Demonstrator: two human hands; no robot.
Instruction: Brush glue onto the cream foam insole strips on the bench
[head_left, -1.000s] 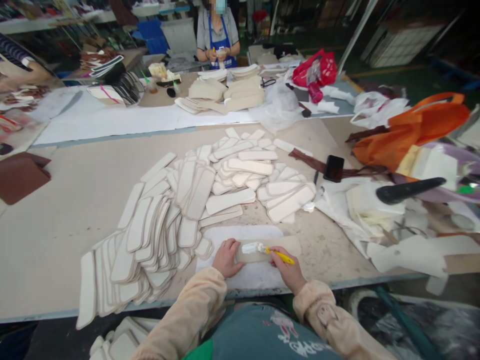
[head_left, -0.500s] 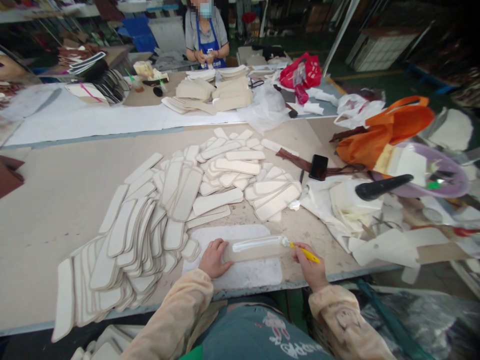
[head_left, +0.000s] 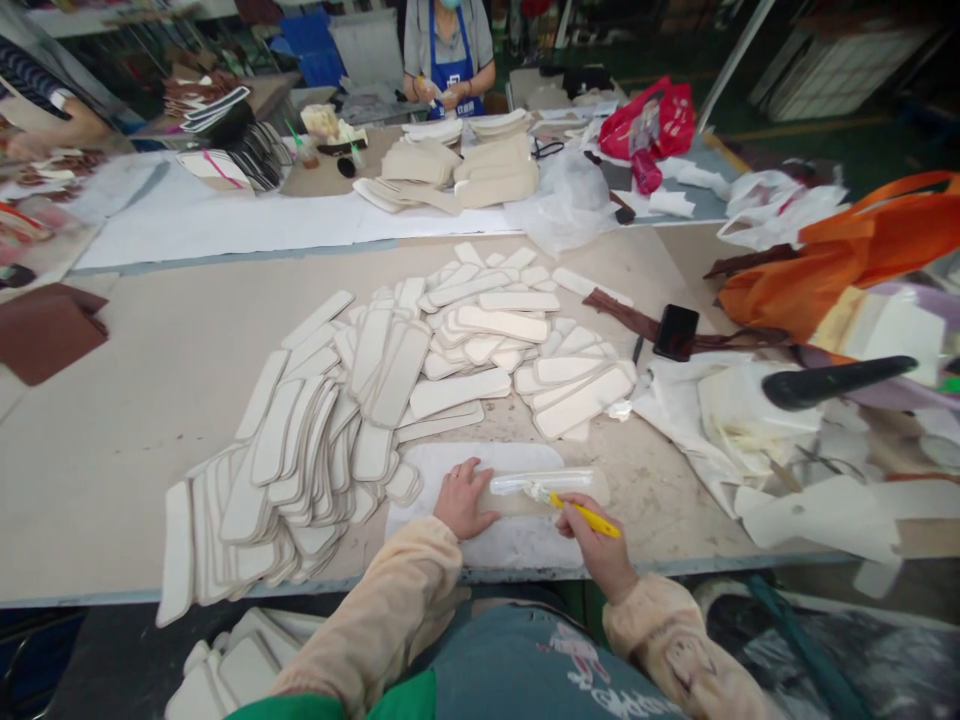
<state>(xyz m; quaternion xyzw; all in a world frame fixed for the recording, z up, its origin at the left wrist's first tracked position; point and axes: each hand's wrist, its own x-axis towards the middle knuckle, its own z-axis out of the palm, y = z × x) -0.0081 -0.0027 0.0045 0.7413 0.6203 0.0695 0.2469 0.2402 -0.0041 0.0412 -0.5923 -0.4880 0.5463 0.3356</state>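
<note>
My left hand (head_left: 465, 499) lies on the left end of a pale strip (head_left: 600, 484), fingers stretched out and partly spread. My right hand (head_left: 598, 545) grips a yellow-handled brush (head_left: 589, 515). Its whitish tip touches the middle of the strip, where a wet, shiny white band (head_left: 517, 481) runs lengthwise. Beneath the strip is a white sheet (head_left: 517, 550) near the table's front edge. Several overlapping piles of rounded pale strips (head_left: 300, 440) stand to the left and behind. A smaller fan of such strips (head_left: 577, 400) lies beyond my right hand.
To the right are a white container (head_left: 735, 400) with a black handle (head_left: 840, 382), a phone (head_left: 676, 332) and an orange bag (head_left: 862, 250). Brown material (head_left: 49, 330) lies at far left. Across the table, a person in a blue apron (head_left: 450, 65) works behind stacked pieces (head_left: 495, 170).
The brush in my right hand has moved left along the strip, from its right end to the middle. The white band looks wider. The whole view has shifted, moving the scene rightward.
</note>
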